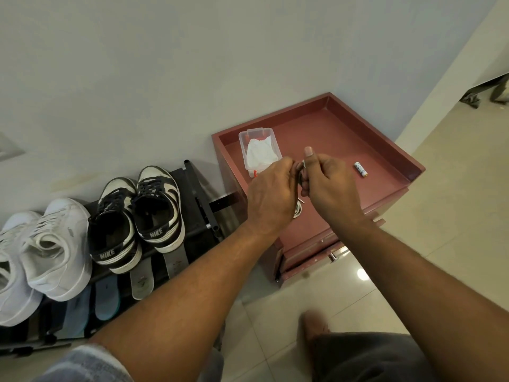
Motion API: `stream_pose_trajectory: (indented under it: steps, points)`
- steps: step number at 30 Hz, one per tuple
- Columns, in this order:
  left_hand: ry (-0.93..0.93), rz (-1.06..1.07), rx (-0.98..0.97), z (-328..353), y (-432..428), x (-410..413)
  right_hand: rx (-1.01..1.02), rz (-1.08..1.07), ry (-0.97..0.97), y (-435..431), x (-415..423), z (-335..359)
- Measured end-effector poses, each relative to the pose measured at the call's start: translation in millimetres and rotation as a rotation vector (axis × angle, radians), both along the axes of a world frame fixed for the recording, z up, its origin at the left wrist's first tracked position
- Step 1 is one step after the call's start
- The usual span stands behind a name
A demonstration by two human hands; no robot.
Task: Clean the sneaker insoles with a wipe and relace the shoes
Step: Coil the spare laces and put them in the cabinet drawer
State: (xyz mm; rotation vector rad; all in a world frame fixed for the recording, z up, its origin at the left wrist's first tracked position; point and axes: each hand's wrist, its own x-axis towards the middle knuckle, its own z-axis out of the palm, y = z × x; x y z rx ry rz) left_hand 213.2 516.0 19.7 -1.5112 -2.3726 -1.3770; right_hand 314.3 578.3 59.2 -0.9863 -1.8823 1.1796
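cabinet (344, 133): red, tray-like top, I work over it
shoe rack (202, 208): black, left of the cabinet, against the wall
white sneakers (55, 244): on the rack's top, far left; can't tell if they're laced
black-and-white sneakers (157, 205): next to them, dark laces look threaded
insoles (141, 279): grey pair and a blue pair out of the shoes, on the shelf below; can't tell if they're wiped
left hand (268, 194): fingers curled, pinching one end of the lace
right hand (327, 186): pinching the other end, one finger sticking up straight
wipe box (260, 150): clear, open, white wipe inside, back left of the top
lace (301, 172): thin strand between my hands, pale loop hanging under them
battery (361, 169): loose on the top, right of my hands
progress: insoles pulled; relacing looks not started, at best mid-task
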Motion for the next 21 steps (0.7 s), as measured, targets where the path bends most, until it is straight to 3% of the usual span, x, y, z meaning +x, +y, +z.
stream_pose_trajectory:
  steps: [5, 18, 21]
  points:
    - [0.050, -0.008, 0.065, 8, -1, -1, 0.223, -0.062, -0.062, 4, 4, 5]
    - [0.034, 0.033, -0.039, -6, -1, -6, 0.008, 0.137, -0.096, 20, 15, -14]
    - [0.007, 0.051, -0.060, -7, 1, -7, 0.053, 0.184, -0.095, 19, 15, -19]
